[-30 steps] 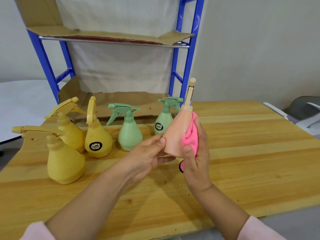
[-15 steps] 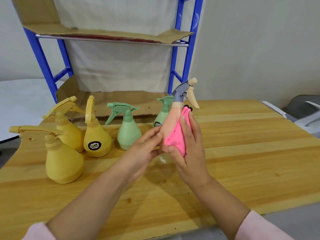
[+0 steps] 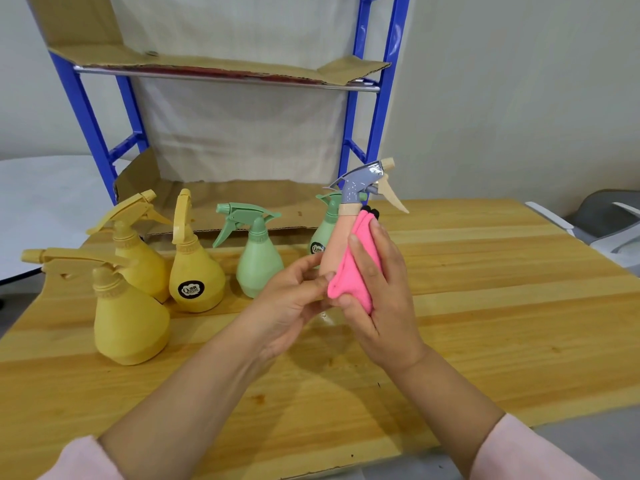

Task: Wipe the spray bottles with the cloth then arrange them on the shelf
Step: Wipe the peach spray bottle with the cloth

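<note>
Pink sleeves at the near edge, both forearms reaching out over the wooden worktop [image 3: 485, 306]. The left hand [image 3: 294, 299] has its grip clamped on the base of the peach spray bottle [image 3: 334, 244], held up off the worktop and tilted, grey trigger head pointing right. The right hand [image 3: 377, 292] presses the pink cloth [image 3: 353, 271] flat against the bottle's side, grip closed around cloth and bottle together. Further back, on the left, three yellow bottles: the nearest yellow bottle [image 3: 130, 320] stands alone, two more yellow bottles [image 3: 194, 271] just behind it, side by side. Next, a green bottle [image 3: 258, 263] stands mid-worktop, and a second green bottle [image 3: 323, 233] sits partly hidden behind the peach one. At the far end, the blue shelf [image 3: 374, 109], its levels lined with cardboard [image 3: 221, 64], stands against the wall.
</note>
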Action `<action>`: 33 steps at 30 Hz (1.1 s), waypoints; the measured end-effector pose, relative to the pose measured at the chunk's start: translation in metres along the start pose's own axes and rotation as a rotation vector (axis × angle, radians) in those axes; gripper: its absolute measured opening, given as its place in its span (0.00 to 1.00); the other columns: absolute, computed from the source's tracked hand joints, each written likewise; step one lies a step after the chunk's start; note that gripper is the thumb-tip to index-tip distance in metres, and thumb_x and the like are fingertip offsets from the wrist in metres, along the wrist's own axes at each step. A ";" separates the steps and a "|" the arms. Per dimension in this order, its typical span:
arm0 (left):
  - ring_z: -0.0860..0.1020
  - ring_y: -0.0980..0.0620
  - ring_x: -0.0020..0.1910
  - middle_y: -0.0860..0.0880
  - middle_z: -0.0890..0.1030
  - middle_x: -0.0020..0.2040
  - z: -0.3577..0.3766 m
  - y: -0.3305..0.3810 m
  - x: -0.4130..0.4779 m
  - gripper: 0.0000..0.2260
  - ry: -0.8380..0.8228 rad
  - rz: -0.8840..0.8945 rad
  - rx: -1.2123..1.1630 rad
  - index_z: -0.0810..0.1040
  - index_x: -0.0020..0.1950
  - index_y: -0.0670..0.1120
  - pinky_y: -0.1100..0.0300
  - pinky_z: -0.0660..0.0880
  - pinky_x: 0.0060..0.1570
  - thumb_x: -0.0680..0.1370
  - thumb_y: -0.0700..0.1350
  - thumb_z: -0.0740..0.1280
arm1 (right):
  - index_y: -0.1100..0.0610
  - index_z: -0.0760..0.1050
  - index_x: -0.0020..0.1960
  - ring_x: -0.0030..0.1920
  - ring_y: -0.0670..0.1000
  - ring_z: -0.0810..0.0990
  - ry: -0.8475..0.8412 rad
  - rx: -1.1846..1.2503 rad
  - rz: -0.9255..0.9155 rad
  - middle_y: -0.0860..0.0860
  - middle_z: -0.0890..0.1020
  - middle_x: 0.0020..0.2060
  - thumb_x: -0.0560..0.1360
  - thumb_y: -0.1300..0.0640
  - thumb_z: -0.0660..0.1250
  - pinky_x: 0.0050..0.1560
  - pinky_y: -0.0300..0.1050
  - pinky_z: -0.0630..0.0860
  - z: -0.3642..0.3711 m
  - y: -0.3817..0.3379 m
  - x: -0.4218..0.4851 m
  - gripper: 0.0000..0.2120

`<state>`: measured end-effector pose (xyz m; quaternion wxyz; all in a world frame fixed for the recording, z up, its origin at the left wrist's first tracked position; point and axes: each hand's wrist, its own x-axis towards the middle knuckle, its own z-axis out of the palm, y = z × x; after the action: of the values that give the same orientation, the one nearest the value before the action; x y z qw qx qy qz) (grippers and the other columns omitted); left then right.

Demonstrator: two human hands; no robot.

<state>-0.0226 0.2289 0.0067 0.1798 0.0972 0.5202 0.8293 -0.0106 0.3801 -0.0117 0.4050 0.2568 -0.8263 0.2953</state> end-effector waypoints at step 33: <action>0.79 0.49 0.54 0.41 0.77 0.59 0.006 0.007 -0.009 0.15 -0.048 0.042 0.001 0.76 0.62 0.50 0.48 0.77 0.56 0.80 0.37 0.58 | 0.61 0.58 0.74 0.75 0.54 0.59 0.133 0.299 0.239 0.58 0.62 0.74 0.74 0.56 0.55 0.74 0.52 0.60 -0.007 -0.010 0.009 0.29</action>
<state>-0.0139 0.2276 0.0161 0.1746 0.1284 0.5138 0.8301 -0.0049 0.3767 0.0017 0.3781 0.1939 -0.7694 0.4768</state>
